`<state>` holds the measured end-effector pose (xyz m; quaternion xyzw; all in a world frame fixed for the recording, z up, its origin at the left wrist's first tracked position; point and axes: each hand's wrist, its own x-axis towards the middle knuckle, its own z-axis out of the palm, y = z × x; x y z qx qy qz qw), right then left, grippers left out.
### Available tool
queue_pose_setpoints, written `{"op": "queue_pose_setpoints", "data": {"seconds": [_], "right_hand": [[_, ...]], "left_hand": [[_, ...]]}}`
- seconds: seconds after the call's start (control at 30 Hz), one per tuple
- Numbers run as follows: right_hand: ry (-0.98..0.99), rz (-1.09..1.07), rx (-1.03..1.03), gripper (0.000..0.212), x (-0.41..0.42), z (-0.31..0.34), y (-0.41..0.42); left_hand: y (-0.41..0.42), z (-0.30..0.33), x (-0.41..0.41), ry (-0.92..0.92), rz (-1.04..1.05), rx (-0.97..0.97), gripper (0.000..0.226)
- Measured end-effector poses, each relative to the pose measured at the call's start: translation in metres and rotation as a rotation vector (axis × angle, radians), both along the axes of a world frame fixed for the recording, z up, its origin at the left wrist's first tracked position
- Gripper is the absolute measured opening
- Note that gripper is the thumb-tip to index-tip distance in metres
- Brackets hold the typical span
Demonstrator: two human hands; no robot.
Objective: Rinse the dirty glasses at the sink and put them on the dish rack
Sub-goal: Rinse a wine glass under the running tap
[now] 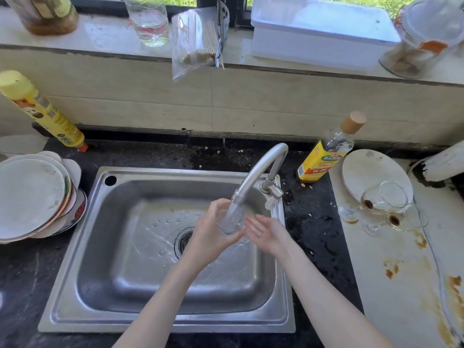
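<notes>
One glass (229,222) is under the running tap (261,167) over the sink (120,247) — the left hand (211,234) has its fingers curled round it, the right hand (266,234) lies open just beside it. Water fills it. Two dirty glasses (386,204) wait on their sides on the right worktop (401,285), brown dregs inside — likely still unrinsed. No dish rack shows.

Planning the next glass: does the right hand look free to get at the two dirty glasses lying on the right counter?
Probably yes. The right hand is open beside the glass that the left hand holds under the tap, and nothing stands between it and the dirty glasses.
</notes>
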<state>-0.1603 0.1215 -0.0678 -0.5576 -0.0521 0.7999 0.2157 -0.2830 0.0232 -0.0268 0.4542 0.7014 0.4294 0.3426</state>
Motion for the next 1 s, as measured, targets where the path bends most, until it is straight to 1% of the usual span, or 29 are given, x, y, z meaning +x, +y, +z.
{"op": "queue_pose_setpoints", "data": {"seconds": [0.03,0.1,0.3,0.37,0.43,0.63,0.8,0.83,0.9,1.0], "right_hand": [[0.004,-0.063,-0.002,0.031,0.002,0.001,0.005],[0.014,-0.132,-0.020,0.038,0.005,0.003,0.014],[-0.020,-0.144,-0.044,0.037,0.005,0.002,0.019],[-0.030,-0.139,-0.051,0.032,0.005,0.001,0.020],[-0.037,-0.147,-0.070,0.018,0.006,0.001,0.024],[-0.051,-0.175,-0.130,0.017,0.006,0.014,0.030],[-0.038,-0.259,-0.092,0.021,0.012,0.036,0.044],[-0.019,-0.271,-0.080,0.024,0.015,0.040,0.049],[0.018,-0.286,-0.067,0.036,0.022,0.047,0.061],[0.071,-0.315,-0.087,0.042,0.030,0.052,0.075]], "left_hand": [[0.000,-0.001,-0.001,-0.004,0.003,-0.012,0.058],[0.000,-0.003,-0.002,-0.004,0.001,-0.041,0.058],[0.000,-0.004,0.000,0.002,0.008,-0.088,0.056],[-0.001,-0.003,0.001,0.013,-0.002,-0.084,0.057],[-0.001,-0.003,0.000,0.032,-0.010,-0.085,0.059],[-0.001,0.000,-0.001,0.043,-0.009,-0.157,0.057],[0.001,0.001,-0.001,0.048,-0.030,-0.144,0.059],[0.002,0.002,-0.002,0.048,-0.029,-0.141,0.059],[0.004,0.005,-0.002,0.039,-0.027,-0.143,0.058],[0.007,0.008,-0.003,0.036,-0.025,-0.138,0.058]]}}
